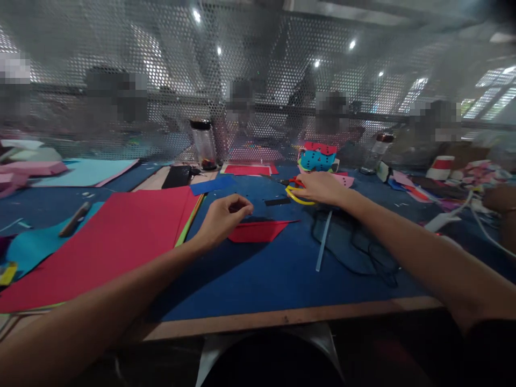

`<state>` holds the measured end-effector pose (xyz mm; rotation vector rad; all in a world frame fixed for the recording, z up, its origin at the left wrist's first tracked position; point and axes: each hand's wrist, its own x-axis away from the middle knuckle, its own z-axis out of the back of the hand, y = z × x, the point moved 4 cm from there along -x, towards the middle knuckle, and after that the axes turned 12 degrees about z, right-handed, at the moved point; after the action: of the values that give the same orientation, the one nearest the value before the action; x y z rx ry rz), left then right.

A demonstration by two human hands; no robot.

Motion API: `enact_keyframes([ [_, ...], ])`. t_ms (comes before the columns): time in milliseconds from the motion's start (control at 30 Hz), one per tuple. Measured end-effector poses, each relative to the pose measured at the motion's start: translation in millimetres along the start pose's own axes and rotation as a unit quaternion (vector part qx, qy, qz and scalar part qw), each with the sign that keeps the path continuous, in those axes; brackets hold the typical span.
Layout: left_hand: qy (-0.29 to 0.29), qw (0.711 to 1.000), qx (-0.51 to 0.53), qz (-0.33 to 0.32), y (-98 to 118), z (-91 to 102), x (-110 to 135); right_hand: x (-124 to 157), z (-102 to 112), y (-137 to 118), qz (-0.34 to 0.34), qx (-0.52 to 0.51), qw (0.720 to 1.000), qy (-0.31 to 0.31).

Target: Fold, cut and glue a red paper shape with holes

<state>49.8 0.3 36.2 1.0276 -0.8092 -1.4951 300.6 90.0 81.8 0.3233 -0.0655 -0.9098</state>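
My left hand [226, 216] is curled, its thumb close to the bent fingers, and nothing shows between them. Just beside it lies a folded red felt piece [258, 232] with slanted ends; whether the hand touches it I cannot tell. Farther forward, my right hand [318, 188] closes around scissors [299, 196] with yellow and red handles, their dark blades pointing left. Its fingertips are partly hidden. A small black strip [277, 202] lies between the hands. Below the right hand rests a pale translucent stick [324, 242], next to a tangle of dark cord [363, 248].
Large red sheets [121, 220] cover the left side, with a teal piece [30, 250] beside them. A jar [203, 142], a black pouch [177, 176] and a blue dotted felt item [318, 158] stand behind. Perforated metal screen [266, 70] borders the back. Another person's hand [500, 199] shows at right.
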Motion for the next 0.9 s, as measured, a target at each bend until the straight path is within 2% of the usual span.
enact_keyframes([
  [300,0.012,0.998,-0.056,-0.03,-3.7,-1.8,2.4,-72.4,-24.3,13.4,0.048,-0.056,0.996,-0.058],
  [500,0.008,0.992,-0.115,-0.051,-10.7,-2.5,3.3,-98.6,-46.9,19.6,0.069,-0.09,0.991,-0.065],
  [633,-0.014,0.982,-0.165,-0.086,-9.2,-5.0,4.1,-100.4,-50.3,26.1,0.073,-0.109,0.99,-0.047],
  [733,-0.03,0.971,-0.213,-0.109,-8.0,-6.5,4.1,-93.4,-40.0,26.0,0.09,-0.134,0.987,-0.024],
  [833,-0.032,0.958,-0.258,-0.121,-10.4,-6.7,3.7,-77.5,-23.2,10.1,0.143,-0.175,0.974,-0.025],
  [900,-0.032,0.95,-0.286,-0.119,-13.7,-6.8,3.3,-62.5,-12.4,-10.6,0.207,-0.232,0.949,-0.042],
])
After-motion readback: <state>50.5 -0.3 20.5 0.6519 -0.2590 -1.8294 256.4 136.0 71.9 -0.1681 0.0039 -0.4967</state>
